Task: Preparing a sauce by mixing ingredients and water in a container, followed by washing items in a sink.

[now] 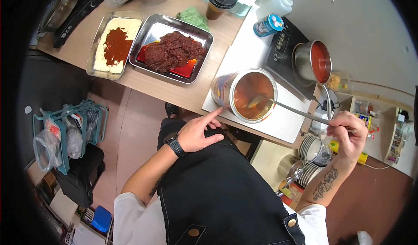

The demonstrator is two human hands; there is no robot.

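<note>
A long-handled metal ladle [298, 112] is gripped in my right hand [349, 132], its bowl dipping into reddish-brown liquid inside a large open tin can [217, 89]. My left hand [199, 132] holds nothing; its fingers are spread, with the index fingertip at or near the can's lower side. Left of the can lies a metal tray [200, 67] with a dark red, coarse paste in red oil. Beside it a second metal tray [89, 67] holds a pale yellow mass with brown-red sauce on top. A steel saucepan [302, 60] of red liquid stands on an induction cooker [277, 60].
A blue can [263, 27], a squeeze bottle [276, 6], a lidded cup [220, 5] and a green cloth [193, 17] stand or lie beyond the trays. The saucepan's handle points toward my right forearm. Stacked plates [309, 147] sit below the counter's right edge.
</note>
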